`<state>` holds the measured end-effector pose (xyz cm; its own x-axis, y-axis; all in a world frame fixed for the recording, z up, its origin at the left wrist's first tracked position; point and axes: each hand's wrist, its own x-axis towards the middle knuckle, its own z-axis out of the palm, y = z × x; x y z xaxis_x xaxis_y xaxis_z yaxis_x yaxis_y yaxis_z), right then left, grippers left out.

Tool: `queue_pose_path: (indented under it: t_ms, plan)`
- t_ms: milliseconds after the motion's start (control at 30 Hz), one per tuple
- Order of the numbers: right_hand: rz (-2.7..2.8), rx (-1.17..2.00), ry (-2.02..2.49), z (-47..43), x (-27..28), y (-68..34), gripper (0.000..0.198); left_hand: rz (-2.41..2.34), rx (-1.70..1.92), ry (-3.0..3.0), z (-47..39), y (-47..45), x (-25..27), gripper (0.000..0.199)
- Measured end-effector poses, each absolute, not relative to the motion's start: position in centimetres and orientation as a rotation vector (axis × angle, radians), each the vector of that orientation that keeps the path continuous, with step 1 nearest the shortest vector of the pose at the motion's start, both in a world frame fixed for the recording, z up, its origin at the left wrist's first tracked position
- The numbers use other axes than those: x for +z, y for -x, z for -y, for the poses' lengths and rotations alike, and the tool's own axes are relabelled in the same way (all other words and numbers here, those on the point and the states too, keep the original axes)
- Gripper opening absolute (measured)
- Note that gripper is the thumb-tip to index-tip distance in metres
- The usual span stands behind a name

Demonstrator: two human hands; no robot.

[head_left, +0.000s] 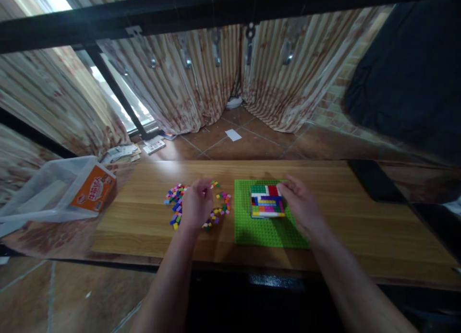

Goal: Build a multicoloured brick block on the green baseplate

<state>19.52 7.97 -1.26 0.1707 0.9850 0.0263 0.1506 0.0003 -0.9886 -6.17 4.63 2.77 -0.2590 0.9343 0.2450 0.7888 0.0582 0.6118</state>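
Note:
A small block-shaped build of multicoloured toy bricks [267, 201] sits on a green studded baseplate [245, 234]. It has green, red, purple, yellow and white bricks on top. My right hand [300, 203] is at its right side, fingers closed against the upper right corner. To the left, my left hand [198, 201] hovers over loose toy bricks [176, 206], its fingers curled in a pinch. Whatever lies between those fingertips is hidden. More small bricks [225, 203] are scattered between that hand and the baseplate.
All this is on a long wooden table [144, 179]. A clear plastic bin [46, 189] with an orange label stands at its left end. A dark flat object [376, 179] lies at the right. Beyond are a tiled floor and striped curtains [187, 78]; a dark bar crosses above.

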Motion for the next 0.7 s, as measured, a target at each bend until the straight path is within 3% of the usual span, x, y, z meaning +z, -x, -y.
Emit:
queue_pose_path:
  t_ms: [300,700]
  plan:
    - [1.063,1.100,1.397,-8.0,-0.6,-19.2,0.047,-2.292,0.530,-1.790,-3.5,10.3,3.6,0.025]
    - [1.024,1.149,1.410,-7.7,-0.1,-19.1,0.043,-2.255,0.260,-2.096,-4.6,8.2,1.9,0.025]
